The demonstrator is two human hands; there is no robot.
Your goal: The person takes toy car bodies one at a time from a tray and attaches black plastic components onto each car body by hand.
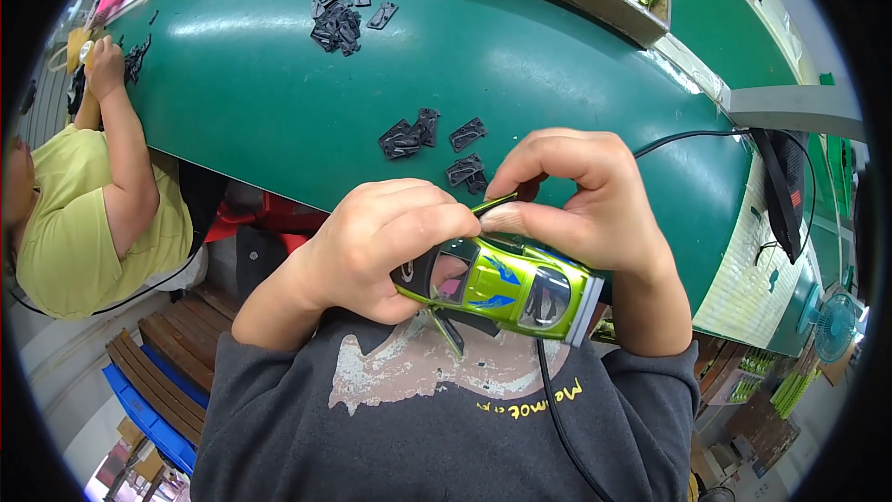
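Toy car (pixel 483 281), far door (pixel 495 204) open
Left hand (pixel 386 234) clasped the car; right hand (pixel 587 200) pinched the door, which overbending could have snapped.

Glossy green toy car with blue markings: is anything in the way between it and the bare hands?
Nothing visible. The left hand holds one end of the glossy green toy car, and the right hand pinches its open green door. The small black plastic pieces lie on the green table beyond the hands, not between.
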